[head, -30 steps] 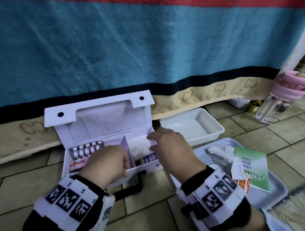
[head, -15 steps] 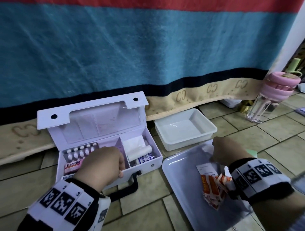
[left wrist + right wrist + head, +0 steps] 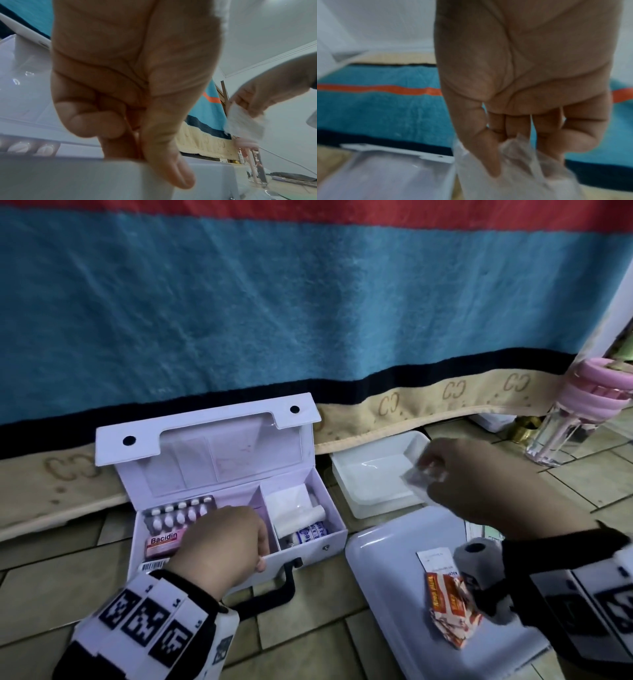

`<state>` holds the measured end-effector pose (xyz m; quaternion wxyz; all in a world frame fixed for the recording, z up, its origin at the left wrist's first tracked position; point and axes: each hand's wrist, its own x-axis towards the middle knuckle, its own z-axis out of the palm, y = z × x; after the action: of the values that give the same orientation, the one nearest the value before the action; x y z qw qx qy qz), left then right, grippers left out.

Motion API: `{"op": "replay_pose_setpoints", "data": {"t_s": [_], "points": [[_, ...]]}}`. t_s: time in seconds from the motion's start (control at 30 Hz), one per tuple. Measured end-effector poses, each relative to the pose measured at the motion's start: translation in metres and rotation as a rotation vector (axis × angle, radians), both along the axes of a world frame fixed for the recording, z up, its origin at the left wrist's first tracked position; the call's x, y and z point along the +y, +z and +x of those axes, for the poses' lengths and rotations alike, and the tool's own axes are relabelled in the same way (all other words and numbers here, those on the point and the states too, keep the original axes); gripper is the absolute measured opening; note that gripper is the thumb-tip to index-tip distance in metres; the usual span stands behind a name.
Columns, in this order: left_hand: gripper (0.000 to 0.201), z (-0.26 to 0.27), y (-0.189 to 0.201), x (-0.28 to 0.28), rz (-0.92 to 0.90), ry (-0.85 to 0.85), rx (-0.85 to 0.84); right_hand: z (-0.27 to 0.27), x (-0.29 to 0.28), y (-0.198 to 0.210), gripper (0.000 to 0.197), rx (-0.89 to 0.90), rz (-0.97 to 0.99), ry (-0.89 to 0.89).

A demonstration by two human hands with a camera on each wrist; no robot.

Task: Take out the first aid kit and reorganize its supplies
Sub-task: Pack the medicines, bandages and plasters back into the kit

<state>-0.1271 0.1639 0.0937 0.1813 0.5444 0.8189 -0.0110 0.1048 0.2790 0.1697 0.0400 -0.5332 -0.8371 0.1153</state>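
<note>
The white first aid kit [image 3: 219,470] stands open on the tiled floor. My left hand [image 3: 260,549] grips its front wall, fingers inside and thumb [image 3: 173,169] outside. The left compartment holds a blister pack of white pills [image 3: 181,511] and a pink Bacidin box [image 3: 163,542]. A bandage roll [image 3: 303,520] and white gauze lie in the right one. My right hand [image 3: 430,472] pinches a clear packet of white wadding [image 3: 416,481] in the air above the white tub; the left wrist view shows the packet [image 3: 243,125] hanging from the fingers.
A white tub [image 3: 370,470] sits right of the kit. In front of it a flat white tray [image 3: 383,577] carries orange sachets [image 3: 448,611], a paper slip and a grey roll [image 3: 476,554]. A pink-lidded bottle [image 3: 565,426] stands far right. A blue blanket [image 3: 308,320] hangs behind.
My right hand left the kit's right compartment, went down to the tray, and has now risen over the tub with the clear packet. My left hand stayed on the kit's front wall.
</note>
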Motion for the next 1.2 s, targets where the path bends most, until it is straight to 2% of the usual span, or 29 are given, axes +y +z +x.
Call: {"op": "replay_pose_setpoints", "data": {"t_s": [0.07,0.13,0.23,0.33,0.53,0.67,0.73,0.83,0.93,1.0,1.07,1.2], "points": [[0.009,0.000,-0.001,0.000,-0.005,0.005,0.005,-0.029,-0.011,0.002,0.017,0.127,-0.068,0.120],[0.009,-0.001,-0.002,0.000,0.001,0.009,0.019,-0.061,-0.018,-0.009,0.015,0.181,-0.055,0.232],[0.006,-0.002,-0.003,-0.001,0.013,-0.011,0.064,-0.107,-0.023,-0.035,0.037,0.101,0.035,0.380],[0.013,-0.003,-0.006,-0.002,0.031,-0.007,0.087,-0.136,-0.026,-0.050,0.039,-0.049,0.116,0.457],[0.006,-0.003,-0.007,-0.003,0.067,0.001,0.055,-0.148,-0.021,-0.068,0.037,-0.226,-0.013,0.483],[0.011,-0.005,-0.007,0.000,0.057,0.002,0.021,-0.136,-0.017,-0.062,0.046,-0.199,-0.109,0.512],[0.019,-0.006,-0.006,0.000,0.060,-0.008,0.012,-0.123,-0.018,-0.056,0.046,-0.087,-0.134,0.507],[0.027,-0.006,-0.006,-0.003,0.063,-0.023,0.005,-0.089,-0.021,-0.047,0.034,0.150,-0.120,0.396],[0.012,0.002,-0.008,-0.008,0.093,-0.022,0.089,-0.034,-0.015,-0.041,0.025,0.249,-0.074,0.217],[0.003,0.009,-0.008,-0.011,0.100,-0.017,0.149,0.010,-0.004,-0.045,0.024,0.231,-0.029,0.047],[0.005,0.015,-0.006,-0.010,0.146,-0.006,0.142,0.056,0.010,-0.054,0.023,0.197,0.015,-0.157],[0.019,0.045,0.006,0.003,0.386,-0.031,0.059,0.133,0.028,-0.074,0.022,0.020,-0.023,-0.520]]}}
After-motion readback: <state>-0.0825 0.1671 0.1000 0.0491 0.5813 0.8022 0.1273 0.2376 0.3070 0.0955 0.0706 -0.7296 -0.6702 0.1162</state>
